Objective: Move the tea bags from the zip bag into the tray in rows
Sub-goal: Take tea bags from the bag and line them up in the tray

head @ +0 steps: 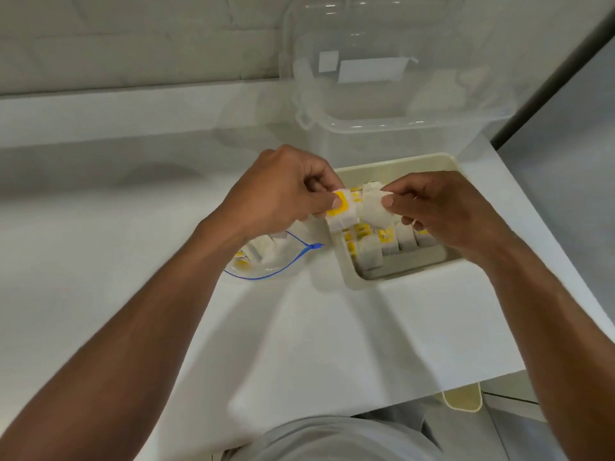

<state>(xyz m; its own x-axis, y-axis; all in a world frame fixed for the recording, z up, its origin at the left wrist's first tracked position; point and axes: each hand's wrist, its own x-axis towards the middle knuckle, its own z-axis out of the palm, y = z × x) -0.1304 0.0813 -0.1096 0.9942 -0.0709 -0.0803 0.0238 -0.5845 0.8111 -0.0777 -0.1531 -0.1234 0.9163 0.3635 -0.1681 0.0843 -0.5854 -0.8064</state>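
Counts: two grips, one cream rectangular plastic tray [352, 277], one clear zip bag with a blue seal line [266, 266], one clear plastic box [399, 104] behind the tray. Left grip [283, 191] pinches a white tea bag with a yellow tag [339, 211]. Right grip [442, 211] pinches a plain white tea bag [372, 209]. The two held bags touch, between the grips, above the tray's left part. Tray tea bags [389, 244] stand in rows, too blurred to count. The zip bag lies on the white bench [100, 261] just left of the tray, with a few loose tea bags [256, 252] inside.
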